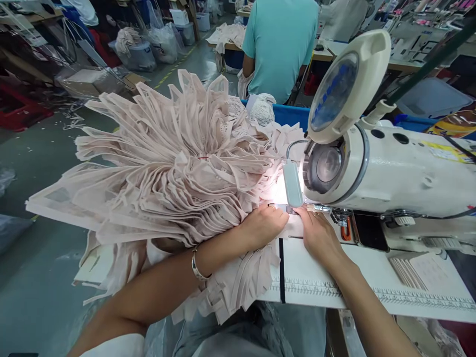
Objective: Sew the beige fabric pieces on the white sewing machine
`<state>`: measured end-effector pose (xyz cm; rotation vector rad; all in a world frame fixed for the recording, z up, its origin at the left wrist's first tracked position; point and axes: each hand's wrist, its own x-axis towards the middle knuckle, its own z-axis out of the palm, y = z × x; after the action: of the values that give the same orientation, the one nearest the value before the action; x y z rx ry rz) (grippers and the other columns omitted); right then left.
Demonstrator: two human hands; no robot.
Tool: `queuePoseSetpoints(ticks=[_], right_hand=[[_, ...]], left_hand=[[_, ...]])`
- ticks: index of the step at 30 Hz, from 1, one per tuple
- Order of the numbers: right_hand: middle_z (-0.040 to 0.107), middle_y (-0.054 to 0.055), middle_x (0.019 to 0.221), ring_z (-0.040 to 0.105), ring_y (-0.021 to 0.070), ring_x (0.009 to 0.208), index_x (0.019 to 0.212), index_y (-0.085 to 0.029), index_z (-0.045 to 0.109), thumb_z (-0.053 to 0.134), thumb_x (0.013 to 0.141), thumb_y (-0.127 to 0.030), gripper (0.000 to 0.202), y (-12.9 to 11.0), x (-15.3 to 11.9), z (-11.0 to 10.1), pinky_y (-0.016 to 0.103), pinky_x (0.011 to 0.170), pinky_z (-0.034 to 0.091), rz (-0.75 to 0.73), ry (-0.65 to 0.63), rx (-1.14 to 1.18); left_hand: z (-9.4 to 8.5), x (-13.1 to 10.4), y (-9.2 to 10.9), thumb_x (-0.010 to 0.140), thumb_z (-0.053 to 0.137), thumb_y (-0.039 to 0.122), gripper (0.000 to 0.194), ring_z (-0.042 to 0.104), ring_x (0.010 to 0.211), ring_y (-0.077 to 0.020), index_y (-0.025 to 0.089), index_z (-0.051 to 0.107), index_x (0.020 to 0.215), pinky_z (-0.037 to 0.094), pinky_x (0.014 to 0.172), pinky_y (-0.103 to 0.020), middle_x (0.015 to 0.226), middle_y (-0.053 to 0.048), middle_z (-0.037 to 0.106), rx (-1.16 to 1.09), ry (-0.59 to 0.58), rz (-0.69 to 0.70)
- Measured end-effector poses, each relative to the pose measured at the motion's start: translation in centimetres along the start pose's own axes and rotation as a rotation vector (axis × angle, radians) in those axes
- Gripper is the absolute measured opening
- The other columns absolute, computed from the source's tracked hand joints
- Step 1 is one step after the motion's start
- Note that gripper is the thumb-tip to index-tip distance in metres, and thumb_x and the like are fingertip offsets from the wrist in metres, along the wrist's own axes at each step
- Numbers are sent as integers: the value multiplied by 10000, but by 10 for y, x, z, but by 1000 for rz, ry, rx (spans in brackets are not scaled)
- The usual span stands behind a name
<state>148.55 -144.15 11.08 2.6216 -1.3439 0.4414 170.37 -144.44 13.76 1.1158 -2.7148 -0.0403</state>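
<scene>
At the needle area of a white sewing machine (401, 168), both my hands work close together on a small pale pink fabric piece (295, 228). My left hand (266, 225) has its fingers curled down onto the fabric, just left of the presser foot (290, 209). From the right, my right hand (319, 235) pinches the fabric's edge near the foot; its fingertips are partly hidden. A small lamp (293, 182) lights the spot. Beside my left arm rises a big tied bundle of pale pink fabric pieces (178, 163), with more strips (226, 292) hanging below the forearm.
A round magnifier-like cover (347, 87) stands tilted up on the machine head. A printed ruler (409, 296) runs along the table's front edge. Stacked pale pieces (412, 271) lie at right. A person in a turquoise shirt (280, 49) sits ahead; plastic bins (136, 54) stand at back left.
</scene>
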Motion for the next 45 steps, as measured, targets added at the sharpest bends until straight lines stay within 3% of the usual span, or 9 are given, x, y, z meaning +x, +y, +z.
queuePoseSetpoints(ticks=[5, 9, 13, 16, 20, 24, 32, 38, 45], right_hand=[[741, 123, 1012, 681, 263, 887, 1272, -139, 594, 379, 831, 1, 511, -1, 5, 2, 375, 791, 532, 52, -5, -22], [717, 101, 814, 626, 263, 685, 1247, -166, 620, 401, 838, -46, 480, -2, 12, 5, 376, 671, 469, 165, -93, -103], [658, 71, 670, 558, 243, 575, 1089, -201, 685, 395, 845, -43, 410, -2, 16, 1, 370, 624, 427, 197, -167, -136], [704, 96, 831, 598, 241, 670, 976, -207, 696, 392, 850, -20, 379, -2, 14, -3, 354, 630, 443, 133, -188, -102], [718, 124, 1072, 640, 274, 868, 1159, -193, 687, 418, 837, 6, 464, -3, 6, -2, 379, 761, 514, 106, -79, -83], [717, 115, 1133, 643, 276, 1026, 1267, -176, 669, 388, 821, 35, 568, -3, 0, 2, 422, 929, 535, 100, 12, -46], [719, 106, 1186, 631, 259, 1130, 1275, -181, 695, 351, 814, 45, 618, -1, 2, -1, 420, 999, 536, 134, -66, 27], [705, 107, 1231, 614, 261, 1163, 1320, -190, 667, 338, 867, 14, 596, -2, 0, 4, 435, 1007, 522, 168, -121, 26], [676, 117, 1299, 607, 276, 1180, 1416, -197, 594, 320, 919, -15, 596, -8, 5, -2, 438, 1030, 478, 210, -258, -32]], left_hand=[[-4, -1, 9, 897, 501, 12, 157, 670, 683, -201, 129, 583, 961, 422, 554, -269, 733, -67, 666, 89, -86, -279], [-7, 6, 7, 836, 542, -25, 212, 697, 697, -223, 87, 627, 994, 445, 551, -270, 763, -114, 694, 55, -194, -303], [-7, 22, 1, 884, 491, -24, 246, 716, 749, -249, 83, 643, 1044, 486, 616, -301, 786, -125, 710, 30, -232, -355], [-7, 34, -2, 896, 464, -19, 269, 719, 850, -277, 95, 647, 1056, 511, 683, -339, 913, -152, 725, 35, -188, -392], [-9, 38, -2, 919, 455, 2, 260, 722, 846, -263, 125, 647, 1044, 507, 688, -324, 892, -126, 723, 3, -241, -414], [-10, 36, -1, 941, 488, 42, 238, 727, 852, -244, 145, 638, 1094, 495, 690, -287, 807, -92, 707, 4, -263, -444], [-12, 36, 1, 989, 455, 89, 223, 729, 842, -237, 172, 633, 1095, 473, 660, -271, 815, -84, 703, 4, -269, -472], [-9, 18, 7, 968, 472, 59, 162, 694, 833, -224, 147, 591, 1035, 416, 620, -271, 875, -92, 677, 124, -181, -397], [1, -8, 6, 997, 426, 96, 208, 555, 750, -192, 187, 493, 823, 330, 629, -318, 767, -34, 549, 267, 164, -17]])
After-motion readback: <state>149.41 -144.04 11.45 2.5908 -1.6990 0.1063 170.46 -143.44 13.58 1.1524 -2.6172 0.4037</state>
